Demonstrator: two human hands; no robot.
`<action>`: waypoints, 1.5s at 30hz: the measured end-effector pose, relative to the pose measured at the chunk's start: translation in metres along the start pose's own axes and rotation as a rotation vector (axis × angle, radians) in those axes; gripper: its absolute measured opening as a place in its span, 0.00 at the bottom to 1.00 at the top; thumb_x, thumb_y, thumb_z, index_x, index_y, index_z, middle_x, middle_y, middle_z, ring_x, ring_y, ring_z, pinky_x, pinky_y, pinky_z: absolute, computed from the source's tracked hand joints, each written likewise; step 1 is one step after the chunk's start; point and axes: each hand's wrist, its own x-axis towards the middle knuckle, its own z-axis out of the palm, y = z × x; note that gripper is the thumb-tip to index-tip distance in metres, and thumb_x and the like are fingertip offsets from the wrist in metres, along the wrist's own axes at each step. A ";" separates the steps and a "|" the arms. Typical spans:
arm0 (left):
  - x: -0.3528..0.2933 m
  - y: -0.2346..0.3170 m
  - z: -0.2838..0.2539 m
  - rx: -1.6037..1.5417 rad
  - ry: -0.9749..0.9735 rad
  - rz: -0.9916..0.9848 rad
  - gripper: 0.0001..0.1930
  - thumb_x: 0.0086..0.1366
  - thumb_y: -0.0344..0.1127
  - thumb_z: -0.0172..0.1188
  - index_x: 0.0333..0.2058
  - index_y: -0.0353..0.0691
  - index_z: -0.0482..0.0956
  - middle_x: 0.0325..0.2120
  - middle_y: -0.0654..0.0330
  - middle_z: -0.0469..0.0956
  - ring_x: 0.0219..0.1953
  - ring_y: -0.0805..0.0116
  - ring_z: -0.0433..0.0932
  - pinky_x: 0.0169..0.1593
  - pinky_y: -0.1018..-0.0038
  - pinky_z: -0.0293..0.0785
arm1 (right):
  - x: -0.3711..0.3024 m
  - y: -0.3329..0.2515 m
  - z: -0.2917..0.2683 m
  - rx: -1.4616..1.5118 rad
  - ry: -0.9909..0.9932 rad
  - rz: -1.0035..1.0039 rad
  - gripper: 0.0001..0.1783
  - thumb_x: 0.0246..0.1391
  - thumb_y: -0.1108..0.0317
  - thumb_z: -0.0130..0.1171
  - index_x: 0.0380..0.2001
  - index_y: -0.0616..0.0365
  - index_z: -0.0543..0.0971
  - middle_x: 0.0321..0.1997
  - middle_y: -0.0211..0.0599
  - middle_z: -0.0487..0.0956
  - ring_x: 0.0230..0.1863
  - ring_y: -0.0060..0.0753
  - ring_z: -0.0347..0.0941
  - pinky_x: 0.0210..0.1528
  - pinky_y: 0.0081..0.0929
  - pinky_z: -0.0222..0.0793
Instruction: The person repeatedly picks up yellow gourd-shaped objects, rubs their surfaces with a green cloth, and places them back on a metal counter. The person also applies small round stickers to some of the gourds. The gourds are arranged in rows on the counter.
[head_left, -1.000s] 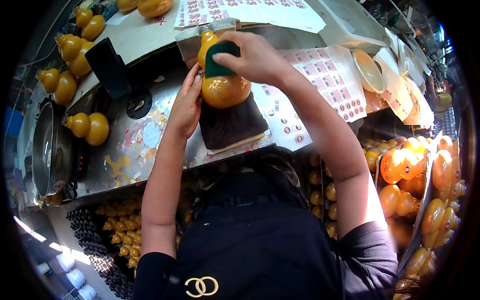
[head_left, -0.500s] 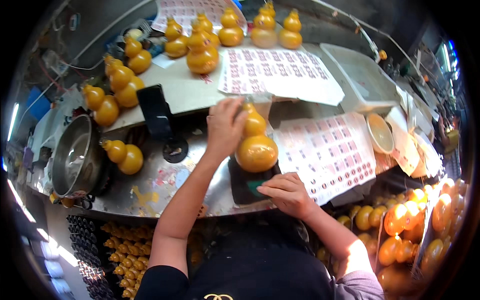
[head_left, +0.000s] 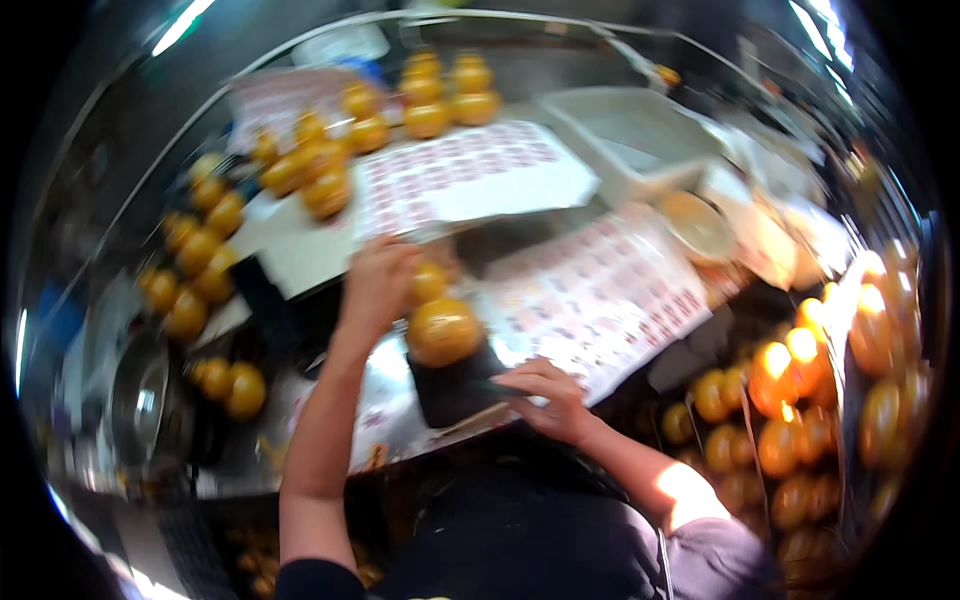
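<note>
Left hand (head_left: 378,285) grips the amber gourd bottle (head_left: 440,325); right hand (head_left: 545,398) rests loosely curled on the dark pad (head_left: 455,385).

Shiny metal worktable (head_left: 400,420) across centre frame, sticker sheets (head_left: 600,300) at centre and upper centre, amber gourd-shaped bottles (head_left: 310,160) upper left (blurred), dark pad (head_left: 455,385) at centre, white tray (head_left: 640,140) upper right.

Bare forearms; short dark sleeves (head_left: 700,555), dark top, possibly apron; blurred.
</note>
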 end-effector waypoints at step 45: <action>0.126 -0.104 -0.234 0.498 0.106 -0.124 0.15 0.63 0.41 0.60 0.37 0.33 0.81 0.33 0.48 0.80 0.35 0.53 0.79 0.40 0.67 0.74 | -0.026 0.021 -0.005 0.800 0.277 0.874 0.11 0.53 0.77 0.57 0.41 0.65 0.73 0.42 0.40 0.78 0.43 0.30 0.75 0.49 0.29 0.72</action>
